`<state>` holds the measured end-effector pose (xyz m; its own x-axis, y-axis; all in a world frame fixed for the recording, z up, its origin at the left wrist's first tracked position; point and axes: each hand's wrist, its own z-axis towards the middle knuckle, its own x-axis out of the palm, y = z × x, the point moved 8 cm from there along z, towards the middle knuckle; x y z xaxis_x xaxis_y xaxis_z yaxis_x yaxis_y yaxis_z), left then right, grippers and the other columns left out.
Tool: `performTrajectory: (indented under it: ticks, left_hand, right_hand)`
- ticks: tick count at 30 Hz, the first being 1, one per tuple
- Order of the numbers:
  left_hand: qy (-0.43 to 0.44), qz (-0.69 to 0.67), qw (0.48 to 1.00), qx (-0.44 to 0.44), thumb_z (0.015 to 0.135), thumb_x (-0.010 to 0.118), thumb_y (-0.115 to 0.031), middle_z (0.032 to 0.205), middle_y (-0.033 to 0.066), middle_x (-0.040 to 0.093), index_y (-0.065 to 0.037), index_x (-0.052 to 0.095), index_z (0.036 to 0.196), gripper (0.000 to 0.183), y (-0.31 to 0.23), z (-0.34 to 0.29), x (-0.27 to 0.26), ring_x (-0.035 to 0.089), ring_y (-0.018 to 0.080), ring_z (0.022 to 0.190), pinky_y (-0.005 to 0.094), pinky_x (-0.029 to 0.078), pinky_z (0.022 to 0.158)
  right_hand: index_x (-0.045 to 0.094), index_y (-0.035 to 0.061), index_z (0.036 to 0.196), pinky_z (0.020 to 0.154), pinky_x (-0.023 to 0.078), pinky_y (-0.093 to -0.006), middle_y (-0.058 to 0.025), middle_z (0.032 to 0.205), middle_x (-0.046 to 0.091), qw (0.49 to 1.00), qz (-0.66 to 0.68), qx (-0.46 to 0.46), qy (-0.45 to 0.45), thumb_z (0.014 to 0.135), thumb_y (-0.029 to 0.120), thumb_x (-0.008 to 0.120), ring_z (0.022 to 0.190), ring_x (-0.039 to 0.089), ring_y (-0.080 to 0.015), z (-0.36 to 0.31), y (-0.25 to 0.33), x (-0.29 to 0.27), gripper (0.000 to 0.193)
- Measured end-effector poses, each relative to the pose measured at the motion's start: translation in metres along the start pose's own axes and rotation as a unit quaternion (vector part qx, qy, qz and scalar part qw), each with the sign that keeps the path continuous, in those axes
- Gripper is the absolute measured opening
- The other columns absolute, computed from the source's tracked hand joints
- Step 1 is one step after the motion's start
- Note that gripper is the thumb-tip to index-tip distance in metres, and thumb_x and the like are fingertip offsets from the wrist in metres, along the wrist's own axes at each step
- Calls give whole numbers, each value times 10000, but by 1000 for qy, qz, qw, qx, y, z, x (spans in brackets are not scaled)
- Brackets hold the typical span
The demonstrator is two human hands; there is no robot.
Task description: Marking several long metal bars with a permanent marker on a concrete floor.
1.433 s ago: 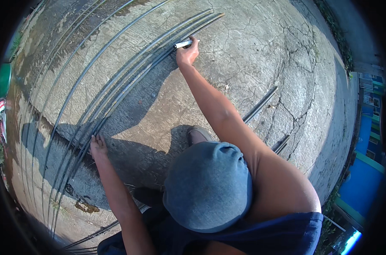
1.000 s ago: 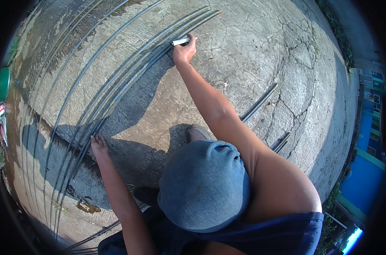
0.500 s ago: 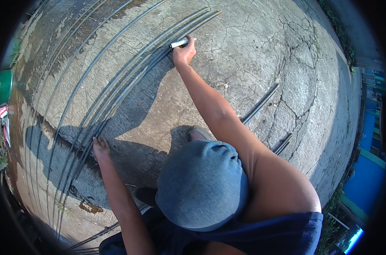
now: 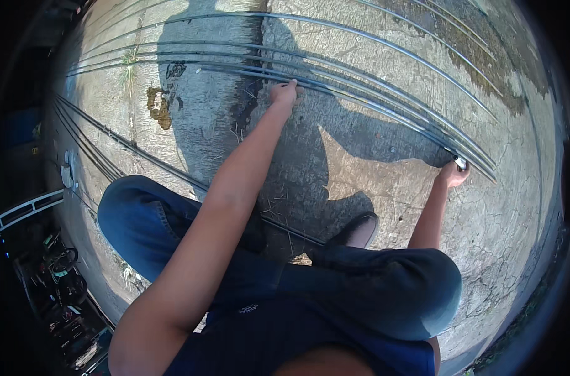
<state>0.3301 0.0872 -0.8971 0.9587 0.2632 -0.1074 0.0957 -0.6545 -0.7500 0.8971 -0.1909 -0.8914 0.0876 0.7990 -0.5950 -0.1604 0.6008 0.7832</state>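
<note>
Long thin metal rods (image 4: 385, 111) lie side by side on the concrete, bowed by the lens. My left hand (image 4: 284, 95) is at the nearest rods, left of the middle, its fingers closed at the edge of one. Further right, close to the rods' right ends, my right hand (image 4: 454, 172) grips a white marker (image 4: 460, 164). The marker points at the rods, but whether its tip touches them cannot be made out. My right fingers are partly hidden behind the marker.
More single rods (image 4: 435, 70) lie farther off. Dark rods (image 4: 147, 150) run at the left and pass beneath my bent legs. My shoe (image 4: 363, 230) stands on the cracked concrete ground (image 4: 498, 219). A pale metal rail (image 4: 28, 210) and dark clutter stand at the far left.
The view has swung round, so the rods now run across the picture and my legs show. My right hand still holds the marker near the rod ends; my left hand stays at the rods.
</note>
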Motion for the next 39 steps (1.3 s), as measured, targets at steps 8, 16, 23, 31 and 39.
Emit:
performTrajectory:
  ticks: [8, 16, 23, 31, 39]
  left_hand:
    - [-95, 0, 995, 40, 1007, 603, -146, 1052, 155, 698, 24, 639, 1101, 198, -26, 60, -78, 723, 253, 865, 411, 639, 736]
    - [-280, -40, 959, -3, 948, 664, -154, 938, 151, 726, 15, 720, 1002, 186, -34, 98, -146, 724, 266, 750, 377, 598, 608]
    - [-287, -104, 952, 32, 923, 711, -170, 865, 165, 718, 26, 724, 948, 198, -34, 98, -130, 692, 281, 776, 404, 529, 705]
    - [-321, -239, 912, 87, 874, 794, -236, 863, 86, 723, 23, 759, 981, 283, -24, 104, -147, 637, 188, 763, 363, 512, 728]
    - [-279, -184, 942, 23, 854, 819, -265, 897, 93, 738, -29, 779, 1031, 299, -17, 108, -153, 670, 197, 800, 346, 525, 755]
  right_hand:
    - [652, 121, 1285, 895, 528, -427, -133, 1116, 682, 992, 36, -65, 101, 884, 179, 736, 969, 671, -259, -13, 83, 5, 414]
    - [499, 39, 1433, 913, 575, -400, -187, 1215, 688, 868, 174, -158, 437, 1017, 149, 603, 1090, 693, -257, -41, 273, 46, 443]
    - [513, 34, 1446, 888, 542, -318, -132, 1160, 708, 704, 25, -293, 646, 1051, 270, 556, 996, 696, -187, -217, 480, 45, 461]
    - [595, 27, 1368, 818, 531, -306, -77, 1005, 698, 568, -9, -361, 739, 1025, 323, 604, 875, 670, -150, -441, 619, 102, 453]
    - [696, -9, 1176, 769, 574, -304, -86, 888, 716, 551, 91, -273, 783, 966, 258, 689, 774, 686, -138, -567, 570, 165, 340]
